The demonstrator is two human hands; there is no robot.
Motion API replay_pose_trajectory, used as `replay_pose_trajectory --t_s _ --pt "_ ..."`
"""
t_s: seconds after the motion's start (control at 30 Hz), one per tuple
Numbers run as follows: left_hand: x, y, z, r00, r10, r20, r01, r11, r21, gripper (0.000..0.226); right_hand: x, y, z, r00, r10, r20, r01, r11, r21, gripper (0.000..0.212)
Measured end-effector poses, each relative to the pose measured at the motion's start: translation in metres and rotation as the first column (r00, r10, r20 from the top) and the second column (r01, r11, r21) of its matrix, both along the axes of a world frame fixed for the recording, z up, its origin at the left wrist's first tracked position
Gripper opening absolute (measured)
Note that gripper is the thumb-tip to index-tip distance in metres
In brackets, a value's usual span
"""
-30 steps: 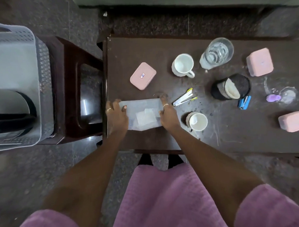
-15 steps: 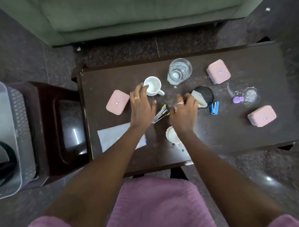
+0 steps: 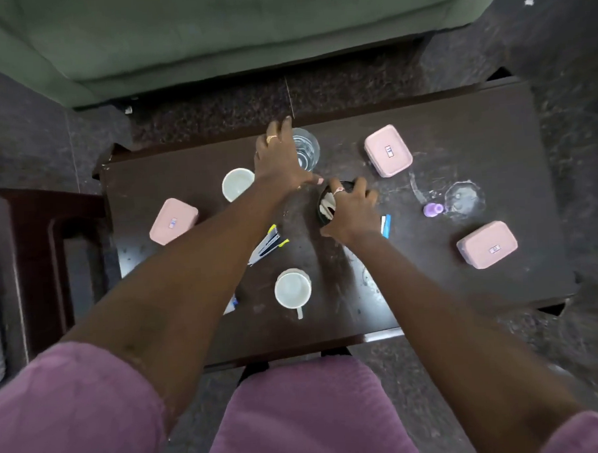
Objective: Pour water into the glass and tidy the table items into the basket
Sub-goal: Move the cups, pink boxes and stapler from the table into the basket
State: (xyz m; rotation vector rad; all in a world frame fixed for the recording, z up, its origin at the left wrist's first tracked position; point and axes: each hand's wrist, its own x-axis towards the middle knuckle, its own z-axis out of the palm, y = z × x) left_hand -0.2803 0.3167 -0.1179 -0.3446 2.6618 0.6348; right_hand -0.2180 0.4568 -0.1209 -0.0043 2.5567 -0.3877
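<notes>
Two hands are now stretched out over the dark desk (image 3: 482,297), having left the white sheet they were flattening at the near left edge a second ago; only a corner of it shows under the left forearm. The left hand (image 3: 281,158) has reached to the far side, its fingers (image 3: 279,129) spread and open against the left of the water glass (image 3: 308,149), touching or nearly so, not yet closed on it. The right hand (image 3: 350,212) is curled over the rim of the black round container (image 3: 325,204); I cannot tell whether it grips it or only rests there. Around them lie three pink lidded boxes (image 3: 388,150), two white mugs (image 3: 292,290), a stapler with yellow tips (image 3: 267,244), a small blue item (image 3: 386,226) just right of the right wrist, and a purple cap (image 3: 433,209) by a wet glassy patch. The basket is out of view, off to the left beyond the side stand (image 3: 35,258). My guess is the sorting has begun, with nothing yet cleared.
</notes>
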Motion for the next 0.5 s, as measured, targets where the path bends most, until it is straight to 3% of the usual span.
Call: replay_pose_trajectory --t_s 0.1,0.2,0.5 --pt "-0.01 0.01 -0.002 0.995 0.054 0.08 -0.06 0.995 0.079 0.111 -0.018 0.008 0.001 0.996 0.055 -0.068 -0.055 0.998 -0.006 0.09" --pt "-0.011 0.016 -0.004 0.994 0.084 0.07 -0.089 0.994 0.066 0.098 -0.041 0.013 0.0 0.994 0.07 -0.089 -0.072 0.997 -0.018 0.098" --pt "-0.011 0.024 -0.001 0.958 0.265 0.112 -0.271 0.961 0.043 0.095 -0.093 0.01 -0.005 0.989 0.142 -0.031 -0.143 0.989 -0.028 0.103"
